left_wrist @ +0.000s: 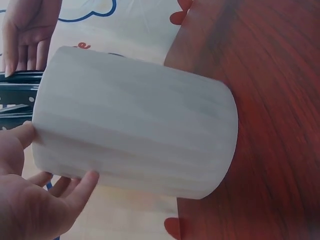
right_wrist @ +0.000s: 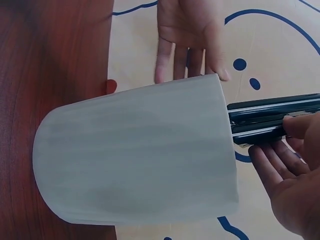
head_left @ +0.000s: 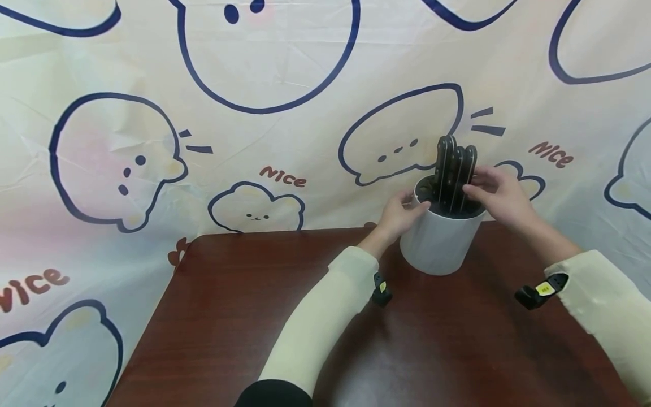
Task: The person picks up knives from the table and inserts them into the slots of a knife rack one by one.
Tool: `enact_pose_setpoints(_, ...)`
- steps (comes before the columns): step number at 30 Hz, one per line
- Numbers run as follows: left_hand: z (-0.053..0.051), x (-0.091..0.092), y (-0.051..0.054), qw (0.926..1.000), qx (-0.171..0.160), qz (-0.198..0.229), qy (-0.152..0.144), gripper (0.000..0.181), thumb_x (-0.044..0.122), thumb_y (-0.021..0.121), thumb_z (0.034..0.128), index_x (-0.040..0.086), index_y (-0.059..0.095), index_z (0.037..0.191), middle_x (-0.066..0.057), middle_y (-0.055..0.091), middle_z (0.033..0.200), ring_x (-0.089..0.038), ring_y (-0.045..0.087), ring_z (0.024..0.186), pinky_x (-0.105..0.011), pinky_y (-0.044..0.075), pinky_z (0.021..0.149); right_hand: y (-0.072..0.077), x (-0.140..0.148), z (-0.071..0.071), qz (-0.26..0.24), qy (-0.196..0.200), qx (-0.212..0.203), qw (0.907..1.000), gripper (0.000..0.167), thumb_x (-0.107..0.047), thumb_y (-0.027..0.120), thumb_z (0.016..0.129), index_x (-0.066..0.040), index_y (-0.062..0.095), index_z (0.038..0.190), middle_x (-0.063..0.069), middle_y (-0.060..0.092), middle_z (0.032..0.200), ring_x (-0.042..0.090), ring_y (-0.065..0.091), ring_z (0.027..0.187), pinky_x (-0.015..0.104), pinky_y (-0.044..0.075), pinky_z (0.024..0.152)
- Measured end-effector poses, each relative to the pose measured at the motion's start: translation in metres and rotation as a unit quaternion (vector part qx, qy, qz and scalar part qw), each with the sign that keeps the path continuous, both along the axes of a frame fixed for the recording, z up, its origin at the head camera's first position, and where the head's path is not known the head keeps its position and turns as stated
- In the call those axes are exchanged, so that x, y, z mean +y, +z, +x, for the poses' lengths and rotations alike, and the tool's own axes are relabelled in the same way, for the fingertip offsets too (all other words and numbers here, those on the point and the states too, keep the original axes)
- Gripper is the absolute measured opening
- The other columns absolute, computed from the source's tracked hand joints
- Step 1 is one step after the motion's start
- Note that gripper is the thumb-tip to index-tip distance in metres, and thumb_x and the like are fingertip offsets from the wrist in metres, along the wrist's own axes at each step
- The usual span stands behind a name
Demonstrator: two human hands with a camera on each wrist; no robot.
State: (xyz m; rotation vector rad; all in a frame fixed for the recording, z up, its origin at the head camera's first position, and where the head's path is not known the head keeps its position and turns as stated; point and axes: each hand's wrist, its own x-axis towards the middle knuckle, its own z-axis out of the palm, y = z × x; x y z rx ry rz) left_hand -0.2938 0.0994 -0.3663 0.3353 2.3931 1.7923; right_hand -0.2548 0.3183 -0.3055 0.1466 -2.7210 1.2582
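A white cylindrical knife holder stands near the table's back edge, with several knives upright in it. Only their black riveted handles show; the blades are hidden inside. My left hand holds the holder by its upper left side, thumb at the rim and fingers along the wall, as the left wrist view shows. On the opposite side, my right hand pinches the rightmost knife handle. In the right wrist view, the thumb of that hand lies on a black handle, with the fingers beneath it.
The dark reddish-brown wooden table extends to the left and front of the holder. Close behind it hangs a pale cloth with blue cartoon outlines. A black wrist camera is strapped at the right cuff, another at the left.
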Motion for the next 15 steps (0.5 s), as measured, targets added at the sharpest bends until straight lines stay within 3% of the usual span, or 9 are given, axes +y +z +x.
enact_pose_setpoints(6, -0.004, -0.024, -0.003, 0.9997, -0.018, -0.018, -0.007, 0.064, 0.050, 0.056, 0.1026, 0.011, 0.045, 0.152, -0.010, 0.055, 0.147, -0.025, 0.056, 0.132, -0.039, 0.052, 0.102, 0.003, -0.001, -0.002, 0.007, 0.019, -0.008, 0.9998, 0.063, -0.036, 0.056, 0.105, -0.001, 0.037, 0.154, 0.029, 0.052, 0.140, 0.046, 0.056, 0.126, 0.062, 0.043, 0.105)
enact_pose_setpoints(9, -0.006, -0.041, 0.001, 0.9984, 0.000, -0.042, -0.038, 0.066, 0.048, 0.055, 0.1037, 0.006, 0.044, 0.152, -0.015, 0.054, 0.147, -0.028, 0.057, 0.130, -0.040, 0.052, 0.102, 0.005, 0.001, 0.000, 0.027, 0.018, -0.004, 0.9995, 0.060, -0.034, 0.053, 0.106, -0.001, 0.038, 0.153, 0.027, 0.054, 0.141, 0.042, 0.060, 0.122, 0.057, 0.047, 0.103)
enact_pose_setpoints(12, -0.008, -0.062, 0.009, 0.9929, 0.034, -0.085, -0.076, 0.064, 0.043, 0.053, 0.1055, 0.001, 0.042, 0.152, -0.019, 0.051, 0.149, -0.031, 0.055, 0.132, -0.042, 0.049, 0.105, 0.008, 0.007, 0.004, 0.048, 0.006, 0.004, 0.9988, 0.057, -0.035, 0.053, 0.106, -0.003, 0.042, 0.152, 0.025, 0.057, 0.139, 0.023, 0.067, 0.111, 0.030, 0.054, 0.095)
enact_pose_setpoints(15, -0.006, -0.089, 0.022, 0.9825, 0.068, -0.146, -0.094, 0.063, 0.040, 0.054, 0.1056, 0.000, 0.041, 0.152, -0.020, 0.048, 0.152, -0.034, 0.051, 0.136, -0.045, 0.045, 0.109, 0.013, 0.014, 0.007, 0.059, -0.001, 0.016, 0.9981, 0.054, -0.035, 0.055, 0.106, -0.004, 0.046, 0.150, 0.025, 0.059, 0.135, -0.001, 0.064, 0.097, 0.009, 0.046, 0.078)
